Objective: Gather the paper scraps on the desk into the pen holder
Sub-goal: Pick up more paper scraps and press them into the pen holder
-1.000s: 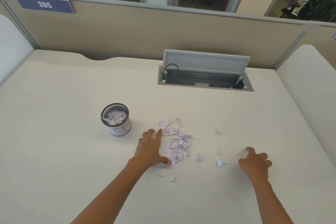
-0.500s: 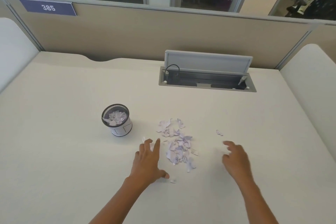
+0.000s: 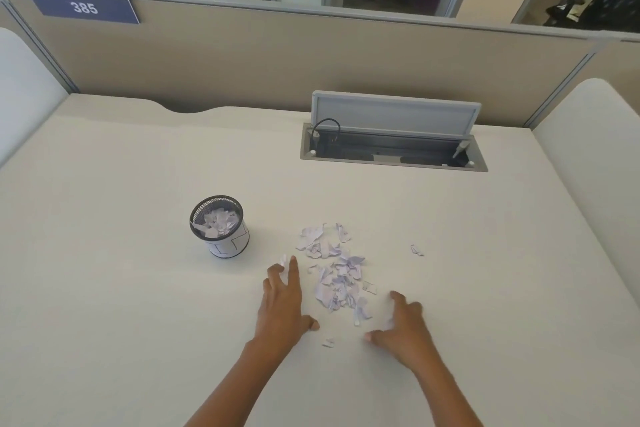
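Observation:
A pile of pale lilac paper scraps (image 3: 336, 274) lies on the cream desk (image 3: 121, 288). One stray scrap (image 3: 416, 250) sits to the right of the pile, another small scrap (image 3: 328, 342) lies between my wrists. The black mesh pen holder (image 3: 220, 227) stands upright to the left, partly filled with scraps. My left hand (image 3: 282, 305) rests flat on the desk at the pile's left edge, fingers spread. My right hand (image 3: 401, 326) lies palm down at the pile's lower right, fingers apart and touching the nearest scraps. Neither hand holds anything.
An open grey cable hatch (image 3: 393, 146) with a raised lid and a black cable is set into the desk at the back. Beige partition walls (image 3: 277, 59) enclose the desk behind and on both sides. A sign reading 385 (image 3: 85, 7) hangs at the back left.
My right hand has swept leftward across the desk, pushing the loose right-hand scraps into the main pile. My left hand has slid back slightly toward me.

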Available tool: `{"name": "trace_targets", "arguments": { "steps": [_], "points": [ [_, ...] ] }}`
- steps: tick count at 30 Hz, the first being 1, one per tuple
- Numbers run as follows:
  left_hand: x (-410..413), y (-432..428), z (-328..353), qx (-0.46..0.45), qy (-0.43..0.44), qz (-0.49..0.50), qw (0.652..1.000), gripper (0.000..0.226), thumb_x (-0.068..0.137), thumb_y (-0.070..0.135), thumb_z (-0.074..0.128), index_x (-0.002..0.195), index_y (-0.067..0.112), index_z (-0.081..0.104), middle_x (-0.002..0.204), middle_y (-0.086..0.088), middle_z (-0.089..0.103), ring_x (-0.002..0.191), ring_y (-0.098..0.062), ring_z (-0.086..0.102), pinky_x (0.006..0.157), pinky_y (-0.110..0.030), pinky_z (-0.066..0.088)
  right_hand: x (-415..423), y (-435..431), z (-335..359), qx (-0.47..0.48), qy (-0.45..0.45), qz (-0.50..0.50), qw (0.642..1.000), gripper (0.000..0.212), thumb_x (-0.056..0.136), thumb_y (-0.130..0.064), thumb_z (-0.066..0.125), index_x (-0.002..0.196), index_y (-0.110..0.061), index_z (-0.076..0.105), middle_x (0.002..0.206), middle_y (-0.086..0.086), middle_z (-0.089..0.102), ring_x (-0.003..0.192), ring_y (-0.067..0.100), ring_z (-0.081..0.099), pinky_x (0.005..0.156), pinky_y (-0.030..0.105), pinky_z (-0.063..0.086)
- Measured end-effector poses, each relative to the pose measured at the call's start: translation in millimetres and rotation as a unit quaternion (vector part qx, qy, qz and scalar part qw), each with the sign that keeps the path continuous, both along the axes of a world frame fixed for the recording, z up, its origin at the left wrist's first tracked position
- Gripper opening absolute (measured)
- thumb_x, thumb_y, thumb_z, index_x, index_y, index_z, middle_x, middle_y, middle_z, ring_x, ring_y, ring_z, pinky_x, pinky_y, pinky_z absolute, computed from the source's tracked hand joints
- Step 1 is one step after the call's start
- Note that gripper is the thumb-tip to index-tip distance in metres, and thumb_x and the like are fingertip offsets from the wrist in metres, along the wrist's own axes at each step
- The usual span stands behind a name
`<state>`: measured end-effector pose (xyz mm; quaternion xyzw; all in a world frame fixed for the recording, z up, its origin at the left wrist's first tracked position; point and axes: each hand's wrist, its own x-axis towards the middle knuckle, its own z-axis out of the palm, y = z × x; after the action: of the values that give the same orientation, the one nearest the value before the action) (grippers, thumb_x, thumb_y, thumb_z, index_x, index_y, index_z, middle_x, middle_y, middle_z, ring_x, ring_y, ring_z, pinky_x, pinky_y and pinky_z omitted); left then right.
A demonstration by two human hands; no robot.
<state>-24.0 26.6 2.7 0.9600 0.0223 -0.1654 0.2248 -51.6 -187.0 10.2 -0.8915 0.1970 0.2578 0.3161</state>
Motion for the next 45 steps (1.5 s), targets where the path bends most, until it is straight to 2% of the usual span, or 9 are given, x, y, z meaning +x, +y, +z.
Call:
{"name": "trace_targets", "arguments": {
  "steps": [5,10,14,18,21,24,29,38,45],
  "points": [
    [32.9,-10.7,10.3,-0.022,-0.008,-0.025,0.999,0.139,0.057,0.032,0.09,0.151,0.021,-0.012,0.141,-0.013,0.004,0.12,-0.034,0.043,0.091,-0.039,0.051,44.7,43.3,9.5,-0.048,-0.014,0.105,0.993,0.119,0.068,-0.029,0.083,0.15,-0.017,-0.002,0.135,0.013,0.019,0.119,0.031,0.047,0.099,0.03,0.043],
    [69.6,-8.8,18.9,0.032,0.033,-0.104,0.994,0.153,0.048,0.037,0.094,0.148,0.027,-0.022,0.149,-0.021,-0.01,0.112,-0.044,0.052,0.094,-0.046,0.049,72.8,50.2,16.4,-0.099,0.006,0.177,0.979,0.114,0.074,-0.023,0.078,0.15,-0.027,-0.008,0.14,0.016,0.011,0.117,0.034,0.045,0.098,0.038,0.047],
    [85.7,-10.4,20.6,0.052,0.058,-0.166,0.983,0.137,0.051,0.041,0.091,0.152,0.031,-0.001,0.144,-0.016,0.01,0.11,-0.04,0.054,0.094,-0.045,0.05,86.1,52.6,19.4,-0.126,-0.007,0.22,0.967,0.096,0.081,-0.024,0.071,0.15,-0.027,0.004,0.139,0.017,0.017,0.115,0.035,0.046,0.095,0.038,0.048],
    [82.4,-21.7,19.6,0.004,0.035,-0.139,0.99,0.063,0.065,0.033,0.082,0.121,0.02,0.056,0.121,-0.007,0.042,0.101,-0.028,0.058,0.087,-0.037,0.053,86.4,57.6,15.6,-0.104,-0.069,0.207,0.97,0.066,0.081,-0.028,0.071,0.137,-0.021,0.038,0.13,0.013,0.033,0.111,0.032,0.049,0.091,0.035,0.049],
    [72.5,-28.2,16.2,-0.007,0.0,-0.111,0.994,0.025,0.077,0.019,0.066,0.102,0.018,0.068,0.107,-0.007,0.056,0.094,-0.025,0.061,0.079,-0.033,0.053,79.9,63.3,10.8,-0.108,-0.128,0.19,0.967,0.035,0.086,-0.021,0.065,0.12,-0.016,0.055,0.121,0.01,0.044,0.102,0.028,0.055,0.082,0.032,0.05],
    [65.6,-28.6,11.4,-0.038,-0.007,-0.073,0.997,0.025,0.08,0.014,0.064,0.103,0.02,0.072,0.102,-0.005,0.063,0.09,-0.024,0.063,0.078,-0.032,0.053,72.7,66.9,8.0,-0.106,-0.165,0.17,0.966,0.015,0.088,-0.015,0.059,0.102,-0.013,0.062,0.11,0.008,0.05,0.091,0.027,0.059,0.071,0.03,0.048],
    [55.2,-24.3,4.8,-0.102,-0.022,0.009,0.995,0.027,0.078,0.009,0.061,0.098,0.02,0.076,0.096,-0.004,0.072,0.089,-0.024,0.066,0.078,-0.034,0.055,65.2,69.3,6.7,-0.074,-0.174,0.137,0.972,0.014,0.088,-0.013,0.055,0.094,-0.016,0.067,0.102,0.005,0.055,0.085,0.024,0.06,0.07,0.03,0.05],
    [44.0,-4.9,11.3,-0.165,-0.055,0.093,0.98,0.022,0.078,0.01,0.072,0.095,0.022,0.077,0.097,0.002,0.074,0.076,-0.01,0.065,0.07,-0.017,0.048,64.4,70.1,24.2,0.01,-0.224,0.074,0.972,0.019,0.082,-0.005,0.06,0.094,-0.012,0.073,0.1,0.005,0.067,0.091,0.023,0.064,0.07,0.026,0.047],
    [45.6,19.2,41.0,-0.208,-0.106,0.14,0.962,0.02,0.078,0.007,0.073,0.093,0.019,0.078,0.076,0.003,0.069,0.06,0.001,0.057,0.053,-0.003,0.039,72.3,79.6,47.4,0.056,-0.27,0.073,0.958,0.019,0.08,-0.007,0.068,0.097,-0.014,0.074,0.103,0.003,0.069,0.104,0.018,0.062,0.072,0.02,0.039]
  ]
}}
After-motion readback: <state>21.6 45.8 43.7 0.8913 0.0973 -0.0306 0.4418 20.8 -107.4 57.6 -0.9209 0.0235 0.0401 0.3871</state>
